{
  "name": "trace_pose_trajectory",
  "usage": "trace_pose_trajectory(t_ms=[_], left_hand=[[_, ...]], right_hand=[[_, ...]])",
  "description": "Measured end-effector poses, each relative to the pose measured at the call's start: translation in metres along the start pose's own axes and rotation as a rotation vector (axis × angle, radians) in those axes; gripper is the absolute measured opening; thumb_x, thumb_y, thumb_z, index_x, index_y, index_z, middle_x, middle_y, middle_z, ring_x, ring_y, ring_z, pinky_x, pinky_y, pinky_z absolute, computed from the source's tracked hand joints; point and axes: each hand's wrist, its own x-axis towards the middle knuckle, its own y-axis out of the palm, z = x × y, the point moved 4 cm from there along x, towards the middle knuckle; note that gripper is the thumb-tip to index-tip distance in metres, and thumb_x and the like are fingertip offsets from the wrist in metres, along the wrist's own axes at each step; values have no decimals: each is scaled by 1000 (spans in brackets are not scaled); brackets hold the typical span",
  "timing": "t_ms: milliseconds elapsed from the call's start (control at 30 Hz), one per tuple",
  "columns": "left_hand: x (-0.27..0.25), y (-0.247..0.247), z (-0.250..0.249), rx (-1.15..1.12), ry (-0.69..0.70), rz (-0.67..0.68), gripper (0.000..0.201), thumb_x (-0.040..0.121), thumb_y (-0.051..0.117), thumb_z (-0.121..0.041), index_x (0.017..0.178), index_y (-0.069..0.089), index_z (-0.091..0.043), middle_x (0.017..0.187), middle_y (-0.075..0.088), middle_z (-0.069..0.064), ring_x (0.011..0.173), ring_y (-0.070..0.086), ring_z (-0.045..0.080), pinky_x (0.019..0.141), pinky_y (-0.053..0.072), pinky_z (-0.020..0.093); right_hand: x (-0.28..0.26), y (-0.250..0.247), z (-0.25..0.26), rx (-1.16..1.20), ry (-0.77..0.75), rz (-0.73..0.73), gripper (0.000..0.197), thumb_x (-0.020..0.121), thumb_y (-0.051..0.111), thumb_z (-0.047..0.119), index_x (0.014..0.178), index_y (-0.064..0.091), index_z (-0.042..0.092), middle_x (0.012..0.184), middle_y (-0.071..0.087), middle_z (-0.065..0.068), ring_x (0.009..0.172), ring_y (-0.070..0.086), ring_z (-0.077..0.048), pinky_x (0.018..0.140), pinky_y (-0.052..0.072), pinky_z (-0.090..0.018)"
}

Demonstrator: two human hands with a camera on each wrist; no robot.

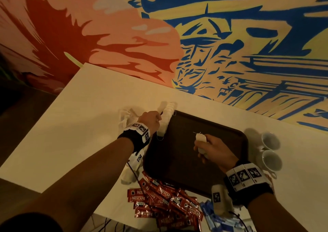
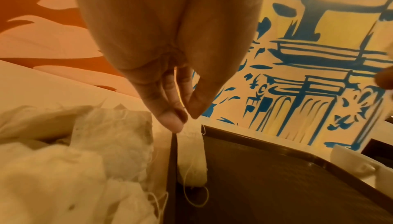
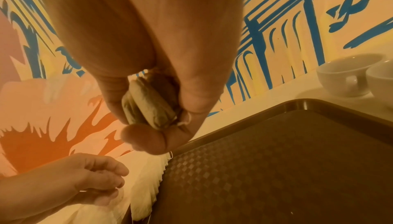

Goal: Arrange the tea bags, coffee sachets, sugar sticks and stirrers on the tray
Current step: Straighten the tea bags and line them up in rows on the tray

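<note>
Brown tray (image 1: pixel 193 162): right hand (image 1: pixel 215 151) clutches tea bags (image 3: pixel 149 105), stacked only in wrist view; left hand (image 1: pixel 150 121) pinches another.

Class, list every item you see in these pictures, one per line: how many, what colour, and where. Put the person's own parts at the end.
tray: one, dark brown, on the table, between both hands.
tea bags in a row: several, white, along the tray's left edge.
loose tea bags: a heap, white, left of the tray.
coffee sachets: many, red, near side of the tray.
blue sachets: a pile, blue and white, right of the red ones.
cups: two, white, right of the tray.
table: one, white.
wall mural: orange, blue, yellow, behind.
left hand: pinching at the row.
right hand: gripping held tea bags over the tray.
</note>
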Motion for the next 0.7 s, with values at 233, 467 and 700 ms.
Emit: trace_pose_trajectory(t_ms=[233,467,700], left_hand=[[-30,40,-2,268,35,262,30,95,61,-26,122,68,-15,122,67,4,113,62,24,95,48,30],[-47,35,-6,209,20,188,38,96,60,-30,132,59,-16,131,61,3,120,58,24,95,43,28],[-93,17,-24,-127,79,18,23,94,65,-29,115,71,-23,112,64,-13,100,56,3,90,40,22]], right_hand=[[2,9,3,59,-24,2,17,101,59,24,116,60,15,100,68,-10,76,63,-18,58,53,-27],[-4,8,-4,191,-11,50,30,100,61,27,125,60,11,105,68,-13,79,65,-19,60,54,-28],[-23,7,7,448,-45,262,30,104,39,13,113,65,-1,102,64,-21,78,66,-25,62,57,-34]])
